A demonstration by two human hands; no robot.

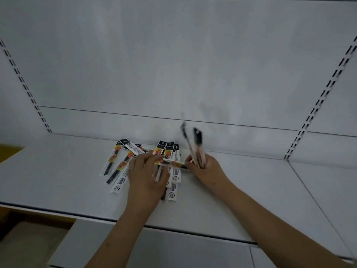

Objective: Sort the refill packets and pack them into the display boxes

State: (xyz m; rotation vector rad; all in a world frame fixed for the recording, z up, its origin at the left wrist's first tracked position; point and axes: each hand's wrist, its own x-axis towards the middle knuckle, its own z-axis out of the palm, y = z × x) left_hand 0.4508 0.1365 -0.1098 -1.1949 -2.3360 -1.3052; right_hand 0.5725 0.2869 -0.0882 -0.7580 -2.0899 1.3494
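Leftmost, a yellow surface shows at the frame edge, beside and below the white shelf; a slotted upright runs diagonally up the back panel on that side. On the shelf, toward the back, lies a loose fan of refill packets: clear sleeves with black header cards, orange print and barcodes at the near ends; they overlap one another, some face up, some face down; the exact count cannot be told. Further right a second cluster of packets lies roughly parallel, partly hidden under the hand.

Left hand: palm down over the middle of the spread, fingers curled; thumb and forefinger pinch one end of a single packet held crosswise above the others; a pale slim piece also sticks down from under the fingers, nature unclear.

Right hand: just beside the left, fingers curled around a bundle of packets standing upright out of the fist, tilted slightly left, black headers on top; the upper ends are motion-blurred; its fingertips touch the other end of the crosswise packet, so that packet spans both hands.

Both forearms enter from the bottom edge, crossing the shelf's front lip; on the right a second slotted upright rises at the panel joint, and a seam divides the shelf from the neighbouring one. No display box can be made out from where I stand.
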